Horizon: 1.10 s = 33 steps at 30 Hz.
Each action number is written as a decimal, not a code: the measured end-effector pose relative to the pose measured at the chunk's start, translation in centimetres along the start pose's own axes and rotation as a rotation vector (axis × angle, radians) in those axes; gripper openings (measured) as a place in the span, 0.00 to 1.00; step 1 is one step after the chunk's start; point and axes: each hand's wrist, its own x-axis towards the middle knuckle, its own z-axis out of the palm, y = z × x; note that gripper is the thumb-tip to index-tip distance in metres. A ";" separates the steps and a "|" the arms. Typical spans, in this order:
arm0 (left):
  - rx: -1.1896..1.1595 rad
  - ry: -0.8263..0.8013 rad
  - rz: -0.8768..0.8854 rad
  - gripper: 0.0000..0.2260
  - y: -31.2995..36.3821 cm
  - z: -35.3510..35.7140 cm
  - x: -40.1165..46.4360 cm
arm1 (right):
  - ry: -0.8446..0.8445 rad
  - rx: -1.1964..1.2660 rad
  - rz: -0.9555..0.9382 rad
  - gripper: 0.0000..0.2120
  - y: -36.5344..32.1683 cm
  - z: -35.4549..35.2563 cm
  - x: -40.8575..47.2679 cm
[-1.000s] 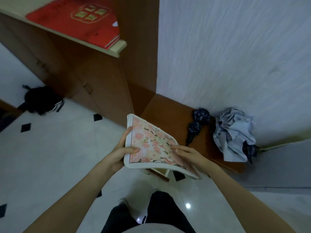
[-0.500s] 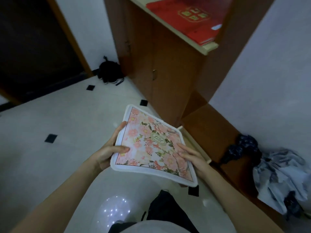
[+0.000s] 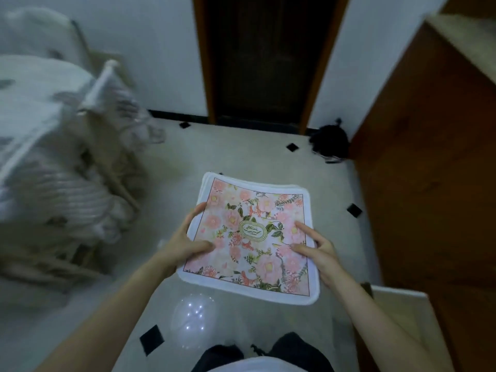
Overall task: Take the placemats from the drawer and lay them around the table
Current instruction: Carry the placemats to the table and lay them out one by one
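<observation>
Stack of square pink floral placemats w/ white borders (image 3: 252,237) held flat in front of person, between both hands, above pale tiled floor w/ black diamond insets (image 3: 241,146). Left hand (image 3: 185,242) grips left edge, thumb on top, fingers curled under. Right hand (image 3: 318,249) grips right edge, thumb + index on top face, rest underneath. Several mats visible as layered edges at top-left corner; exact count can't tell. 2 hands. Brown wooden cabinet (image 3: 429,170) at right, dark doorway (image 3: 265,63) ahead, blurred pale fabric pile (image 3: 53,157) at left, 1 black bag (image 3: 331,142) by cabinet.
</observation>
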 end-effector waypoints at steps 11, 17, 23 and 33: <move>-0.152 0.643 0.166 0.35 -2.9 -13.6 -6.0 | -0.389 -0.331 -0.052 0.29 -5.4 21.8 9.9; -0.255 0.909 0.171 0.36 -1.2 -20.0 -4.8 | -0.617 -0.489 -0.133 0.29 -8.9 32.8 18.3; -0.357 1.167 0.171 0.34 2.7 -24.4 -4.9 | -0.887 -0.635 -0.176 0.23 -13.4 44.7 24.3; -0.462 1.675 0.105 0.28 1.0 -29.1 -11.0 | -1.246 -0.599 -0.131 0.28 -11.3 62.1 22.0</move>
